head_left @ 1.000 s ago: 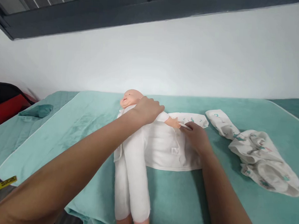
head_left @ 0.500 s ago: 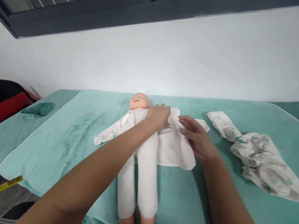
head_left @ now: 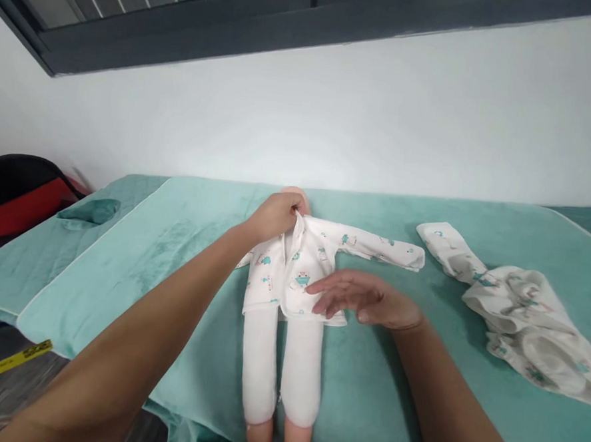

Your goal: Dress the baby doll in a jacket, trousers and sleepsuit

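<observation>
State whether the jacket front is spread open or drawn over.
Drawn over: both front panels of the jacket lie over the doll. Whether it's fastened, I cannot tell.

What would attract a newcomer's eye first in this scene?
Probably the doll lying mid-picture on turquoise bedding, in a white printed jacket. The left hand pinches the jacket near its neck, while the open right hand is over the jacket's lower front. A crumpled printed garment lies at right.

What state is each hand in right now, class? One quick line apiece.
Left hand: closed, pinching the printed shirt near its collar.
Right hand: open, holding nothing, at the shirt's lower front.
</observation>
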A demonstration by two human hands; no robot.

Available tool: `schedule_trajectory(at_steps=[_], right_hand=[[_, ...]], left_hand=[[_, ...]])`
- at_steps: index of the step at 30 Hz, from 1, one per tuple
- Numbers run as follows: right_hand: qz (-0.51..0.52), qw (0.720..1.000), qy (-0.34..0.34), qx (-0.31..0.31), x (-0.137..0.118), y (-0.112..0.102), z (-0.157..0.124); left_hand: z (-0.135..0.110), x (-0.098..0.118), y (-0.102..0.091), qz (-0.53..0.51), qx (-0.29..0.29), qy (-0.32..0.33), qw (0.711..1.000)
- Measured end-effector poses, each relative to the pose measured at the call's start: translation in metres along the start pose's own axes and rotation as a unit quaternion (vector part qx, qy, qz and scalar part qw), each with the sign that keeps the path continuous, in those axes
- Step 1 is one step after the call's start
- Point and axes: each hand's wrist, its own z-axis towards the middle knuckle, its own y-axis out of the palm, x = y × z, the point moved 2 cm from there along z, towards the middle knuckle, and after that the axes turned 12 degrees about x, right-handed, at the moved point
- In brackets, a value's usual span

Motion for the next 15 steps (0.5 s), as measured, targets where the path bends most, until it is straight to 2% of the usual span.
schedule_trajectory(at_steps=[2,6,10,12,15], right_hand=[[-0.002,1.000,0.001,-0.021,0.000,0.003,0.001],[-0.007,0.999,-0.023,0.026,-0.001,0.003,0.004],[-0.019,0.999,-0.033,0.034,0.002,0.005,0.005],[-0.022,0.998,-0.037,0.047,0.004,0.006,0.005],[-0.042,0.996,-0.028,0.076,0.005,0.010,0.004]], left_hand=[[-0.011,-0.007,-0.004,0.011,0.012,-0.010,1.000],[-0.030,-0.022,-0.008,0.064,0.076,-0.015,0.995],[-0.045,-0.034,-0.011,0.060,0.143,-0.029,0.987],[-0.055,-0.034,-0.012,0.033,0.177,-0.059,0.982],[-0.075,-0.022,-0.009,-0.012,0.206,-0.099,0.973]])
